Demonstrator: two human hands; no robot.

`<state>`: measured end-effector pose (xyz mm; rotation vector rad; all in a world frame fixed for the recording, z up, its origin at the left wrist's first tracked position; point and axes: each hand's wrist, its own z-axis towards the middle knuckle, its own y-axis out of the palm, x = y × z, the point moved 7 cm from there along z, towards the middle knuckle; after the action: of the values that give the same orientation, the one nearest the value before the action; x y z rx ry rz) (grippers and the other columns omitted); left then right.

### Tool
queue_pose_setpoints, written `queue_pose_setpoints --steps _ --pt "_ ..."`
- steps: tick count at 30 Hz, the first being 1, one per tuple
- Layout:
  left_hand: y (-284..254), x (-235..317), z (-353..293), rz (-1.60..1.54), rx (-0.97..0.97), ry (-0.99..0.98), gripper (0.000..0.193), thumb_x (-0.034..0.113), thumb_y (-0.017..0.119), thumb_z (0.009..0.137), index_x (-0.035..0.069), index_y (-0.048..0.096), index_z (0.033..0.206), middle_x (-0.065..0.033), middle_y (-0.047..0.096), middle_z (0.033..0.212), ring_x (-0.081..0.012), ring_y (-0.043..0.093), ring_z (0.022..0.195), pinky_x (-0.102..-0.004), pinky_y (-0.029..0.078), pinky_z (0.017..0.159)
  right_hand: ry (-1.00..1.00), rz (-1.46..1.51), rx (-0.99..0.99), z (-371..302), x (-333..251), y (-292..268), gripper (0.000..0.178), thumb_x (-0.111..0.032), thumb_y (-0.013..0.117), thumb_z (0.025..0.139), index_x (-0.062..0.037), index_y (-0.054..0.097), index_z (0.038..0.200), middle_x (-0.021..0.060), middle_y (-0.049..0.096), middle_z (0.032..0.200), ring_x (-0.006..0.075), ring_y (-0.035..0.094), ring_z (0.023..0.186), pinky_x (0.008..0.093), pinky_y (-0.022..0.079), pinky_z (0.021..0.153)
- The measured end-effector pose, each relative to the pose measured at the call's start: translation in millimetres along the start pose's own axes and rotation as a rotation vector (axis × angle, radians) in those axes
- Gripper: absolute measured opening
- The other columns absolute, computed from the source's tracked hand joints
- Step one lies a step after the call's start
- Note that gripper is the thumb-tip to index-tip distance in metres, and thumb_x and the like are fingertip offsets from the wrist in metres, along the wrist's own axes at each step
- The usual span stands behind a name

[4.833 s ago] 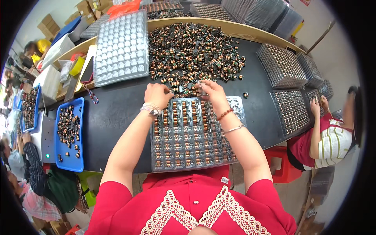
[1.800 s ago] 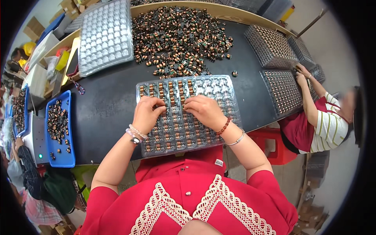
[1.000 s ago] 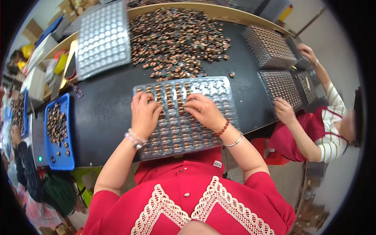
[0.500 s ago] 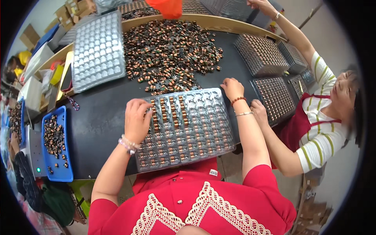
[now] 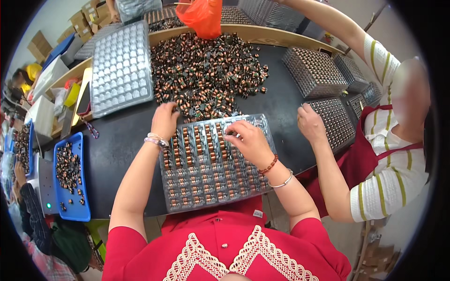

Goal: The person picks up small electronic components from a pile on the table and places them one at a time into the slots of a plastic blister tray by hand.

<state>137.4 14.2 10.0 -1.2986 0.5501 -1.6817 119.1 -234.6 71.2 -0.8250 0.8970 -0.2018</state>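
Note:
A clear plastic tray [image 5: 202, 199] with rows of pockets lies in front of me. Bright copper-wound coils [image 5: 209, 140] stand in its upper left and middle pockets; duller coils show through the plastic lower down. My right hand [image 5: 251, 143] is over the tray's upper right part, thumb and fingers pinched on a small dark piece that looks like one coil. At the near left edge of a large heap of loose coils [image 5: 206, 70], just above the tray's upper left corner, is my left hand [image 5: 164, 122]. Its fingers are curled together, and what they hold is hidden.
An unfilled clear tray [image 5: 121, 70] leans at the left of the heap. A blue tray [image 5: 70, 178] of loose coils stands far left. Stacked filled trays [image 5: 314, 70] are at right, beside a co-worker's hand [image 5: 310, 122]. An orange bag [image 5: 204, 18] hangs at the back.
My left hand has moved from the tray up to the heap's edge. My right hand has come from the table beside the tray onto its upper right part. The co-worker's raised arm has reached further inward.

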Motion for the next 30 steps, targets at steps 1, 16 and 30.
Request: queue_pose_setpoints --steps 1,16,30 --pt "-9.2 5.4 -2.8 -0.086 0.065 0.005 0.02 0.01 0.058 0.082 0.003 0.059 0.101 -0.0137 0.059 0.09 -0.0314 0.056 0.087 -0.0365 0.045 0.079 -0.052 -0.04 -0.022 0.5 -8.2 0.1 0.013 -0.012 0.066 0.078 -0.0031 0.06 0.086 0.0089 0.06 0.085 0.0202 0.061 0.073 0.0293 0.051 0.062" --pt "-15.5 93.5 -89.8 -0.111 -0.203 0.172 0.007 0.011 0.067 0.069 0.005 0.065 0.07 -0.0088 0.055 0.099 -0.0306 0.042 0.109 -0.042 0.035 0.095 -0.18 -0.13 0.004 -29.1 -5.5 29.3 0.015 -0.01 0.07 0.069 -0.0069 0.06 0.079 0.0044 0.063 0.084 0.0224 0.059 0.08 0.0334 0.048 0.07" --pt "-19.9 95.7 -93.8 -0.095 -0.162 0.205 0.013 0.012 0.069 0.069 0.009 0.067 0.081 -0.0082 0.055 0.106 -0.0316 0.039 0.115 -0.0426 0.033 0.098 -0.274 -0.093 -0.104 -31.4 -6.9 28.5 0.012 -0.006 0.065 0.069 -0.004 0.057 0.079 0.0088 0.059 0.079 0.0267 0.058 0.078 0.0362 0.048 0.069"
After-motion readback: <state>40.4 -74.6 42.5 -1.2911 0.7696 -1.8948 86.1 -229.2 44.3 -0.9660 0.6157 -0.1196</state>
